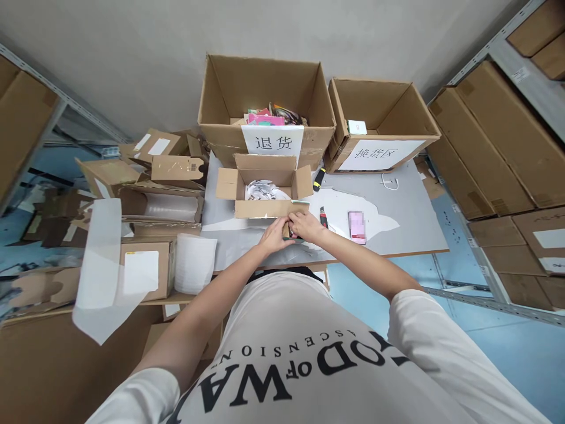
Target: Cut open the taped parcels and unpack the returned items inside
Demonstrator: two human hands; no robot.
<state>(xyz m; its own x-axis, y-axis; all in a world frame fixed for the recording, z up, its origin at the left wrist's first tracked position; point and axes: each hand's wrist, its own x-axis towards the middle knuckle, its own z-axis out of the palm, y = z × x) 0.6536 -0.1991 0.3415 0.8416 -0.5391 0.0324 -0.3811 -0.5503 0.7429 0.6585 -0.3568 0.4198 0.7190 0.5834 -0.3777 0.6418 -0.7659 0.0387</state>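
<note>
hands together, gripping small item

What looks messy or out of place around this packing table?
The heap of torn-open cardboard boxes left of the table looks untidy: flaps gape and loose plastic sheets hang over them. On the table, both hands, left hand and right hand, hold a small item beside the open small box.

Readable signs on two cartons and a shirt

The big carton at twelve o'clock carries a white sheet reading "退货"; the carton at one o'clock has a sheet reading "换货区". The person's white T-shirt at six o'clock shows, upside down, "GOD OF WAR" and "ASCENSION", partly cut off.
</note>
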